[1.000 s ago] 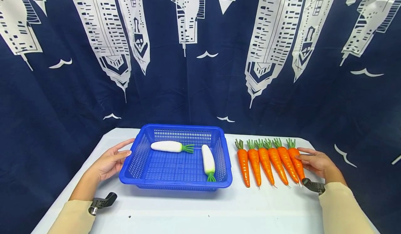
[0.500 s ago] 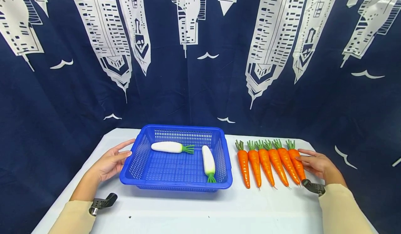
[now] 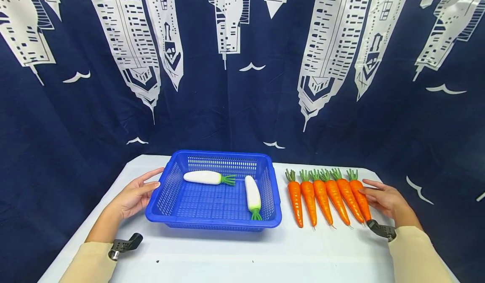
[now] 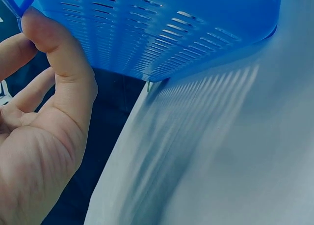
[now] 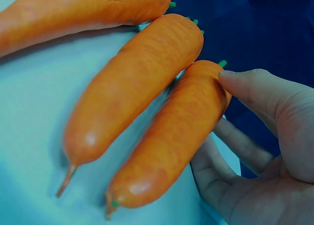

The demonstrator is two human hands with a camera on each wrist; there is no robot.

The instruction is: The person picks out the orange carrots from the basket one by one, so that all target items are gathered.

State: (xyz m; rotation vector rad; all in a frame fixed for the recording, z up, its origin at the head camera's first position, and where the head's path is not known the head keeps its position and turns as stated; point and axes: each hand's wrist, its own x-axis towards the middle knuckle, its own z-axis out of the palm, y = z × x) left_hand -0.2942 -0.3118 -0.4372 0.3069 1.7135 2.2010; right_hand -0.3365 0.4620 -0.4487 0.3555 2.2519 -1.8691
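My left hand [image 3: 131, 196] is at the left side of a blue plastic basket [image 3: 212, 223], its thumb and a fingertip touching the outer rim. In the left wrist view, the thumb [image 4: 73, 82] reaches up to the rim corner above the slotted wall. Two white radishes with green tops lie inside: one radish [image 3: 202, 177] lengthwise at the back, another radish [image 3: 252, 193] near the right wall. My right hand [image 3: 388, 201] rests beside the rightmost orange carrot [image 5: 171, 136], with its thumb [image 5: 250, 87] on the carrot's leafy end and its relaxed fingers along the outer side.
Several more carrots [image 3: 322, 201] lie side by side between the basket and my right hand, green tops toward the back. Everything rests on a white table [image 3: 212, 262]. A dark blue curtain [image 3: 235, 106] printed with white buildings hangs behind its back edge.
Both hands keep their places at the basket rim and the rightmost carrot. The whole head view has shifted only slightly.
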